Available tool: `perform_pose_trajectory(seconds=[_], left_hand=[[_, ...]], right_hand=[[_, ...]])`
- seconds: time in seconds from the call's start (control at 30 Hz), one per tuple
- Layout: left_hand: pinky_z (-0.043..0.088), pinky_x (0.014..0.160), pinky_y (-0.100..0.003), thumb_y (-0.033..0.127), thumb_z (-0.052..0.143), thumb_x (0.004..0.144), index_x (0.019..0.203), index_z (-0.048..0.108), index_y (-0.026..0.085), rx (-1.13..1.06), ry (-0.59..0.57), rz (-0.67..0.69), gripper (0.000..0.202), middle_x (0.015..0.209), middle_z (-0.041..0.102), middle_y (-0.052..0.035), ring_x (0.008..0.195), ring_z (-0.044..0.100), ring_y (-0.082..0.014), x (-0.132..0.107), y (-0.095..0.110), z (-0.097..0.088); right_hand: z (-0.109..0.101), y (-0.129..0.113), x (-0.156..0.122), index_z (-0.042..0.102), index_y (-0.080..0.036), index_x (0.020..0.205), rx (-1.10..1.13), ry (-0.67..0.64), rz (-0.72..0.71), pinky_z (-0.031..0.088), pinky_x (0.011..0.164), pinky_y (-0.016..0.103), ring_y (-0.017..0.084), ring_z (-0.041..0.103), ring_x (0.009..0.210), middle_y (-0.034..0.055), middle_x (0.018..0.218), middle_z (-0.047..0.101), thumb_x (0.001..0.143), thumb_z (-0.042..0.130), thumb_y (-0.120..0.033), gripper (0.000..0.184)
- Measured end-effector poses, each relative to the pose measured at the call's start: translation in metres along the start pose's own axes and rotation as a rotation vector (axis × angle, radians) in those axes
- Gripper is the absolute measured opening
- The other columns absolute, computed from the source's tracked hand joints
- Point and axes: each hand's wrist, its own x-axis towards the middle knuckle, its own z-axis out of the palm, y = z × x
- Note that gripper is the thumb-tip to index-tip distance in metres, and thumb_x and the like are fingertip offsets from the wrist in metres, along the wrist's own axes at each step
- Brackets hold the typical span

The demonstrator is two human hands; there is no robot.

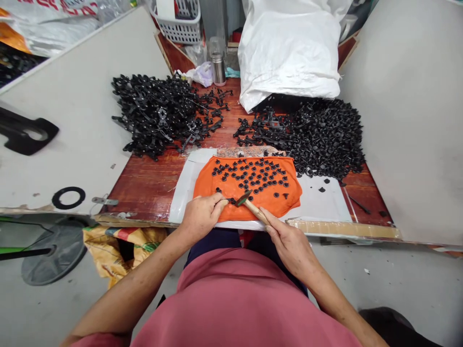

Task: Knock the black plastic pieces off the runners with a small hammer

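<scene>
Watching the head cam feed from my desk, I had the left hand [200,217] at about 7 o'clock on the crumpled orange cloth [217,180]. Its fingertips were pinched shut on a small black plastic piece [231,200] lying right on the cloth's near edge. The right hand [289,243] was wrapped tight around the small wooden-handled hammer [249,202], whose dark head was touching or just over that piece, I couldn't tell which. My take on doing this bit well: keep the taps short and square, hold the piece flat, and keep the fingertips off to the side of the head. The rest of the cloth was dotted with little round black plastic caps [253,176]. It sat on a white sheet [325,202] over a reddish varnished wooden tabletop [148,185]. A tangled heap of black plastic clips [155,113] was at 11 o'clock and a big mound of black caps [325,137] at 2 o'clock. A stuffed white woven sack [289,53] was at 1 o'clock, just behind the mound. A steel flask [218,67] and a white plastic basket [179,21] stood at 12 o'clock, with pale boards walling in both sides.
</scene>
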Motion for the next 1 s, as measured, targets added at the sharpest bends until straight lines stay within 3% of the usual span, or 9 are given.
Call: perform_pose_trajectory(seconds=[0.3,0.53,1.0], left_hand=[[0.043,0.073,-0.03,0.038,0.042,0.105,0.093,0.07,0.024,0.124,-0.046,0.025,0.033,0.09,0.08,-0.0038,0.082,0.072,-0.0208,0.005,0.008,-0.007],[0.04,0.066,-0.031,0.042,0.042,0.104,0.088,0.071,0.025,0.173,-0.051,0.008,0.037,0.086,0.08,-0.0033,0.079,0.072,-0.0225,0.006,0.005,-0.017],[0.037,0.065,-0.032,0.043,0.04,0.105,0.091,0.071,0.024,0.174,-0.092,-0.025,0.038,0.09,0.08,-0.0038,0.083,0.072,-0.0245,0.009,0.008,-0.016]], right_hand=[[0.002,0.001,-0.001,0.048,-0.028,0.156,0.047,-0.005,0.001,0.061,0.093,0.04,0.025,0.073,0.115,0.006,0.142,0.067,0.107,0.041,-0.027,0.05],[0.003,0.001,-0.001,0.048,-0.029,0.156,-0.001,-0.006,0.003,0.061,0.09,0.038,0.025,0.076,0.108,0.0073,0.129,0.075,0.107,0.041,-0.027,0.05],[0.004,0.002,-0.002,0.048,-0.028,0.156,0.03,-0.003,-0.011,0.058,0.099,0.043,0.026,0.074,0.114,0.0091,0.129,0.075,0.107,0.042,-0.026,0.049]])
